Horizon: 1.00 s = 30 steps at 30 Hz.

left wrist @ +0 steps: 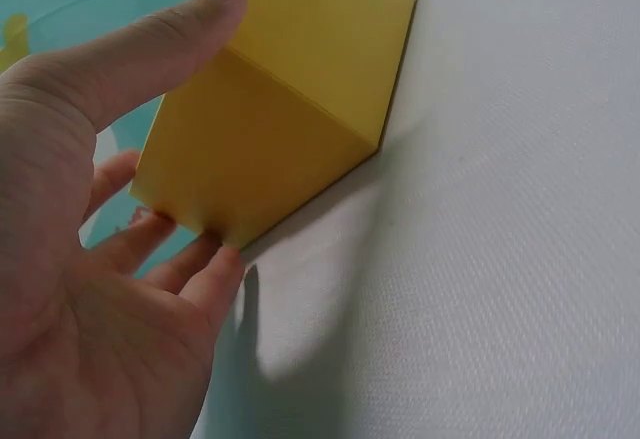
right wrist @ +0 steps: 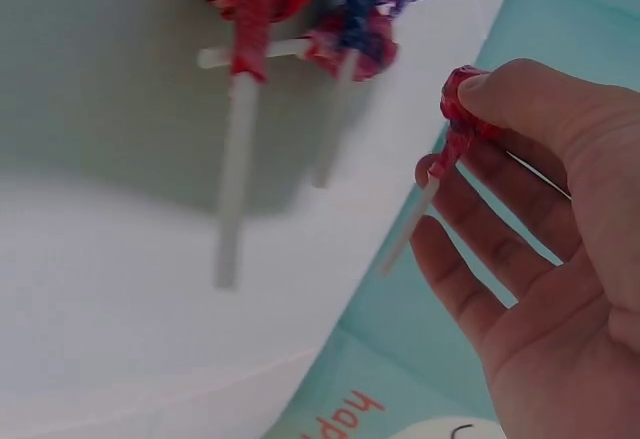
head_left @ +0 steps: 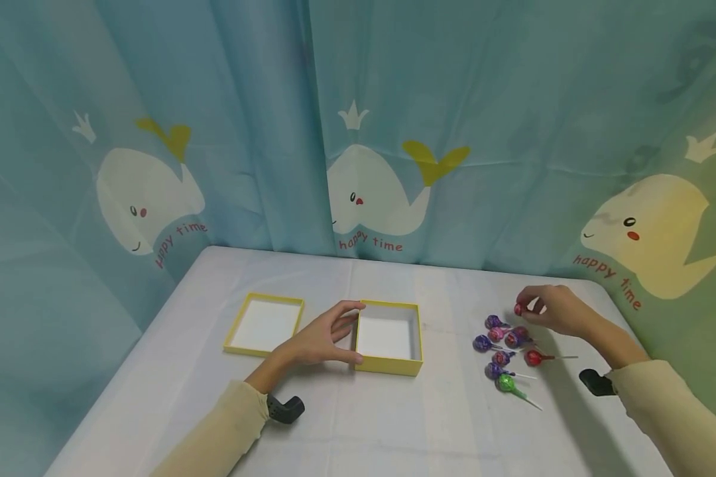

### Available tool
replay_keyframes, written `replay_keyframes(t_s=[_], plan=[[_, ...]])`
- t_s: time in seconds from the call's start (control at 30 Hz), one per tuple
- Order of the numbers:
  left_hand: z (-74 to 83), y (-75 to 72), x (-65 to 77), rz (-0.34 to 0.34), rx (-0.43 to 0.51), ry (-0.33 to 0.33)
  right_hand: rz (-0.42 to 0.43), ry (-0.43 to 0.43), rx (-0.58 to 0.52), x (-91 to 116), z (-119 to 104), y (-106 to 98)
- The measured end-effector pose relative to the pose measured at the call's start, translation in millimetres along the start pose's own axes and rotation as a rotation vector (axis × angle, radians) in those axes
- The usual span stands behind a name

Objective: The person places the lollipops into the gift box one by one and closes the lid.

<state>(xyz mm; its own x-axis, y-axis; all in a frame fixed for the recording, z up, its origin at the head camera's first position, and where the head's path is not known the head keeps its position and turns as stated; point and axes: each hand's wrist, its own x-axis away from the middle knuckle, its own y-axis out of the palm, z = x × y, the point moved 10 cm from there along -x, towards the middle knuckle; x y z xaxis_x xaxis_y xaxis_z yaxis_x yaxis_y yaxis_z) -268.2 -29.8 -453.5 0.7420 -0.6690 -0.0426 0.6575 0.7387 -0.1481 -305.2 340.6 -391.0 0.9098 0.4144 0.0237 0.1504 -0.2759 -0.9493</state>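
Red-wrapped round lollipop (head_left: 518, 309) pinched in right hand (head_left: 555, 311), near mixed-colour wrapped lollipops (head_left: 512, 340), left hand (head_left: 325, 336) gripping open-topped yellow cardboard box (head_left: 389, 366).

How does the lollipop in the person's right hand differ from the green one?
The held lollipop has a red wrapper; the green lollipop has a green one.
The held lollipop is pinched in the right hand, which partly covers it; the green lollipop lies untouched on the table.
Both are wrapped and have pale sticks.
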Motion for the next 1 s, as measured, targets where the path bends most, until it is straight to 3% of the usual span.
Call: replay_keyframes(t_s=[0.37,0.63,1.0], plan=[[-2.5,-0.4,0.1,0.016,0.064,-0.027,0.071,-0.131,-0.061,0.7,-29.5,-26.3],[-4.1,0.4,-0.8,0.021,0.071,-0.032,0.043,-0.151,-0.122,-7.0,-58.9,-35.8],[-5.6,0.0,-1.9,0.034,0.105,-0.027,-0.007,-0.23,-0.178,-28.5,-115.8,-41.4]])
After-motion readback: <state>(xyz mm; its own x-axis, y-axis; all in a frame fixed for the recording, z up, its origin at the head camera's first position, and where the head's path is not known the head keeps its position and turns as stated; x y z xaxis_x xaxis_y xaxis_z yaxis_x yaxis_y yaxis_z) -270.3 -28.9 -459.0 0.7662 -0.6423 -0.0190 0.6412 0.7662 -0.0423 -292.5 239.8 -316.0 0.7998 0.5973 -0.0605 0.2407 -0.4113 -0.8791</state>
